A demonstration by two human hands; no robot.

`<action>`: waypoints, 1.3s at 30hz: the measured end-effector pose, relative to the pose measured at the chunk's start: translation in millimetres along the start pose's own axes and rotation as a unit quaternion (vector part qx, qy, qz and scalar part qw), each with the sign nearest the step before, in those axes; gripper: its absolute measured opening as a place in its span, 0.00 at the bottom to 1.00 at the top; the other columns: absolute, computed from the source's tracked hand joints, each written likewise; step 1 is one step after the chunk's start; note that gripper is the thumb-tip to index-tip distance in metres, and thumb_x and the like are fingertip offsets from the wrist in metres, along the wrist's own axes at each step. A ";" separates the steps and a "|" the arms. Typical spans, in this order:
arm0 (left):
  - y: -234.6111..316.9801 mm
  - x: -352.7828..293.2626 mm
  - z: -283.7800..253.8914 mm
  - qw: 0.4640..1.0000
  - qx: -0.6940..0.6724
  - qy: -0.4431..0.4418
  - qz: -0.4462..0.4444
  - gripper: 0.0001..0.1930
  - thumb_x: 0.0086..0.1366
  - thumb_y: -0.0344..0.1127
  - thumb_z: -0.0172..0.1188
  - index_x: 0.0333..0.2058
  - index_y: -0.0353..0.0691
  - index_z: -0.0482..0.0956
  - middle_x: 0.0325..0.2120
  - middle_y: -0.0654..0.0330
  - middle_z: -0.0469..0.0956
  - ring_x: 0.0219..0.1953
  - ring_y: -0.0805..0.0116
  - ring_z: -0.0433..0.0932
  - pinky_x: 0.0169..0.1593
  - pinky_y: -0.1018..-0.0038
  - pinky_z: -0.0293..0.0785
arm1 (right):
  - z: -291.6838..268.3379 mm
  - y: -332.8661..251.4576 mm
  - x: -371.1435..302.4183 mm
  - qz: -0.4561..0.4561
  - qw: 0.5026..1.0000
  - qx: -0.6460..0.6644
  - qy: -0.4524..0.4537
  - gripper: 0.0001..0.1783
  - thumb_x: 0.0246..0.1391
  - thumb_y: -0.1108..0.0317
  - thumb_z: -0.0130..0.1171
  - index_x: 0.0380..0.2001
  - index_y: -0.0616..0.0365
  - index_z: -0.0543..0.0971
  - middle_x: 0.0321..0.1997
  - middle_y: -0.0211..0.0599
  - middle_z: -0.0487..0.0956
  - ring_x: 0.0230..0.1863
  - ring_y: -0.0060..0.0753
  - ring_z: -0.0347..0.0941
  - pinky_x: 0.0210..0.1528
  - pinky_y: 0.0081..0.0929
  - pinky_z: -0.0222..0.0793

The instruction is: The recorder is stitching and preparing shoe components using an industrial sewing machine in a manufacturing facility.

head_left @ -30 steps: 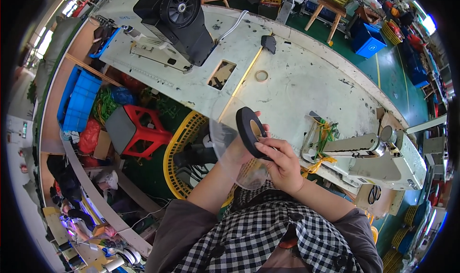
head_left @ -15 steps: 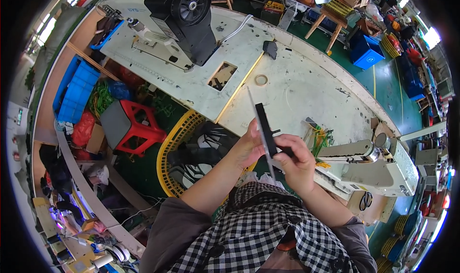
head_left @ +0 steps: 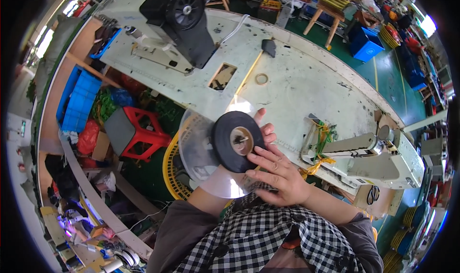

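A roll of black tape with a pale core lies against a large clear disc. Both are held up in front of my body, their flat side facing me. My left hand is behind the disc, holding it; its fingertips show past the right side of the roll and the palm is mostly hidden. My right hand has its fingers stretched out and spread, the fingertips touching the roll's lower right edge. A small dark spindle or knob shows in the core.
A sewing machine stands on the white worktable, with a tape ring nearby. Another machine arm is at right, beside green and yellow strips. A yellow basket and a red-and-grey stool are at left.
The roll and disc have turned from edge-on to face me and shifted left. My right hand has gone from pinching at the roll to spread fingers resting against its edge.
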State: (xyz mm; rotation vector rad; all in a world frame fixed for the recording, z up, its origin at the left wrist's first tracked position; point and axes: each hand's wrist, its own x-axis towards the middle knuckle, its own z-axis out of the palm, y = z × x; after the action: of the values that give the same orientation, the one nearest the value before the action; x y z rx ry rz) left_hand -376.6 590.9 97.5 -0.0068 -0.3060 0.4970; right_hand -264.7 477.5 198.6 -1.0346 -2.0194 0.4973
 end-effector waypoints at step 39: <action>-36.7 45.3 32.8 0.959 0.254 0.110 0.058 0.28 0.66 0.50 0.44 0.62 0.54 0.51 0.60 0.54 0.56 0.63 0.56 0.54 0.59 0.44 0.55 | -45.9 -27.3 -29.5 0.082 0.930 -0.300 0.198 0.37 0.32 0.81 0.56 0.53 0.46 0.72 0.46 0.35 0.75 0.29 0.30 0.68 0.28 0.22 0.68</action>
State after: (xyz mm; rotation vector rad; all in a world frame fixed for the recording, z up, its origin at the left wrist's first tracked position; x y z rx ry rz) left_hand -331.1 577.7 144.7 0.4186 0.0481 0.6739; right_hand -231.5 437.1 229.8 -1.5342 -1.7488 -0.2669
